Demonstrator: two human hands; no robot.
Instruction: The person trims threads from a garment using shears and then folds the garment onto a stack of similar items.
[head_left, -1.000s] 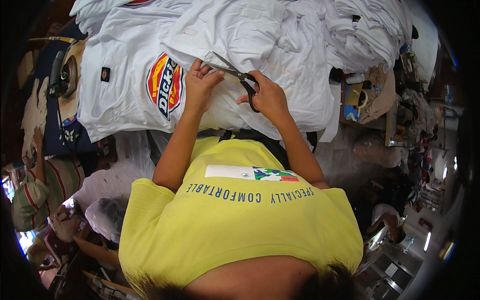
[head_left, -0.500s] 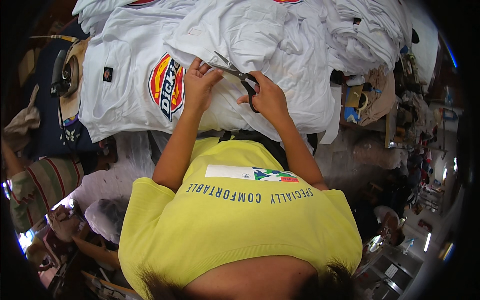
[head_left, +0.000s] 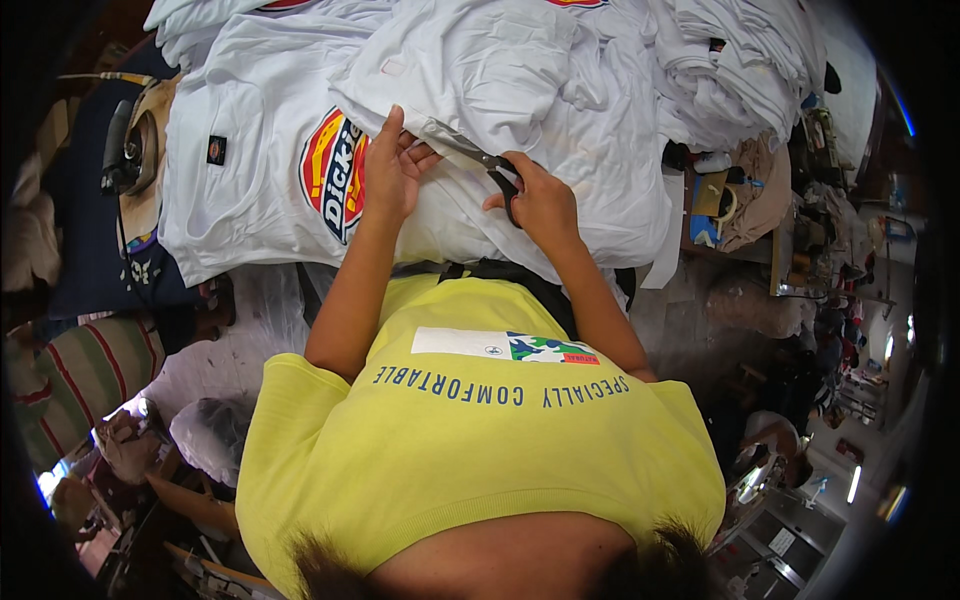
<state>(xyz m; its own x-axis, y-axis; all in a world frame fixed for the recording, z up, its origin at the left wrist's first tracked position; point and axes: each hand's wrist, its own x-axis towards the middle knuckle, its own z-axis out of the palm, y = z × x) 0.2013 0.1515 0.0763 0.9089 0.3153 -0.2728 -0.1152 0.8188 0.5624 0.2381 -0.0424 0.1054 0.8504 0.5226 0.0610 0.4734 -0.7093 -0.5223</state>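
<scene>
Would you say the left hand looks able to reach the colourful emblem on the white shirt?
Probably yes: the left hand is close beside the emblem, which lies mostly uncovered with nothing seemingly between them.

Off to my left I see an iron (head_left: pixel 145 148) with a black handle, resting on a tan pad (head_left: pixel 160 100), and a dark blue cloth (head_left: pixel 85 265) beside them. Beyond it lies a beige cloth (head_left: pixel 30 240), near a co-worker's striped sleeve (head_left: pixel 100 365). Lower on that side I make out a plastic-covered bundle (head_left: pixel 210 435). On my right, a roll of tape (head_left: pixel 732 208) sits near crumpled brown fabric (head_left: pixel 768 205); farther back, a light tube (head_left: pixel 855 483) glows white.
</scene>
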